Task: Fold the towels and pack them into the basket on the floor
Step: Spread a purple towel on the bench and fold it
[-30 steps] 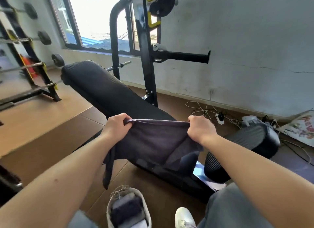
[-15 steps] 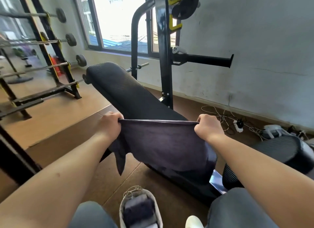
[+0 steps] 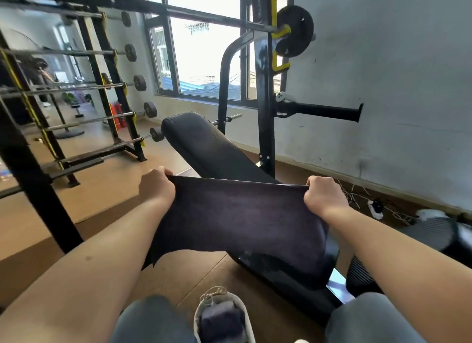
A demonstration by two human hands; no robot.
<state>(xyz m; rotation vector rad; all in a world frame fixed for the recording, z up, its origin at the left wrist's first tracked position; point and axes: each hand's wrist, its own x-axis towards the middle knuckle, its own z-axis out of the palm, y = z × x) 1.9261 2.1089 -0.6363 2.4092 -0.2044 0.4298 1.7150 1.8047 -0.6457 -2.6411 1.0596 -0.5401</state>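
Note:
A dark purple-grey towel (image 3: 237, 220) is stretched flat between my hands above the black padded bench (image 3: 204, 148). My left hand (image 3: 157, 187) grips its far left corner and my right hand (image 3: 323, 198) grips its far right corner. The towel's near edge hangs down toward my knees, with one corner drooping at the left. On the floor between my knees stands a small white basket (image 3: 241, 304) holding a dark folded towel (image 3: 221, 322).
A black bench-press frame (image 3: 265, 107) with a weight plate (image 3: 293, 31) rises behind the bench. A barbell rack (image 3: 107, 87) stands at the left. Cables and a power strip (image 3: 375, 207) lie along the wall at right. A black padded roller (image 3: 434, 230) sits at right.
My hands have spread apart and lifted, pulling the towel taut and flat. The camera has tilted upward, showing more of the rack and window.

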